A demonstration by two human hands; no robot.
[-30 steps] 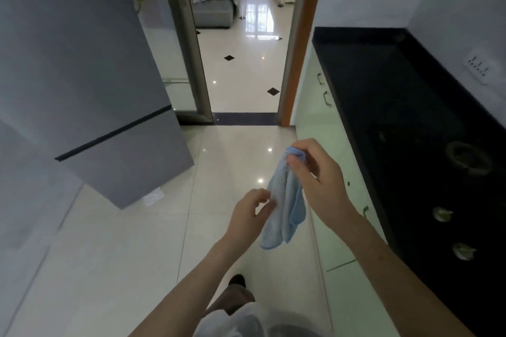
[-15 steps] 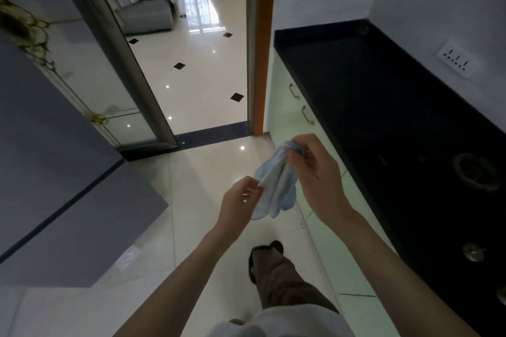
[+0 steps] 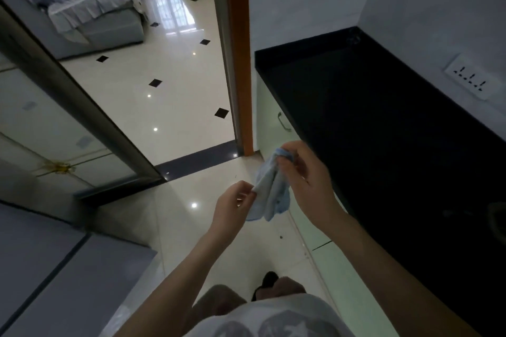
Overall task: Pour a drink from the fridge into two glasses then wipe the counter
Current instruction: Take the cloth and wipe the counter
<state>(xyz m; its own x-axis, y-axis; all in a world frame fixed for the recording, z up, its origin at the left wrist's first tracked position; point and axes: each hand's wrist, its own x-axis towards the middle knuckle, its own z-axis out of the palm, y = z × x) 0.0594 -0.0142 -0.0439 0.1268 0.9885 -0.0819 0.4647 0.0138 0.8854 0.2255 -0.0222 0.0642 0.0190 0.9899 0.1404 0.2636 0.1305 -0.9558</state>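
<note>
A light blue cloth (image 3: 272, 191) hangs in the air between my hands, over the tiled floor beside the counter. My right hand (image 3: 308, 180) pinches its top corner, fingers closed on the fabric. My left hand (image 3: 232, 206) pinches the cloth's left edge lower down. The black counter (image 3: 383, 131) runs along the right side, just right of my right hand. The grey fridge (image 3: 54, 268) is at the lower left, its doors shut. No glasses or drink are in view.
An open doorway (image 3: 178, 76) lies ahead, with an orange door frame (image 3: 239, 49) next to the counter's end. A glass sliding door (image 3: 41, 123) stands at the left. A wall socket (image 3: 469, 78) sits above the counter. Pale cabinet doors (image 3: 276, 123) run under it.
The view has swung right and forward, so the fridge slid to the lower left and the counter end came nearer. Both hands kept hold of the cloth, bunching it more.
</note>
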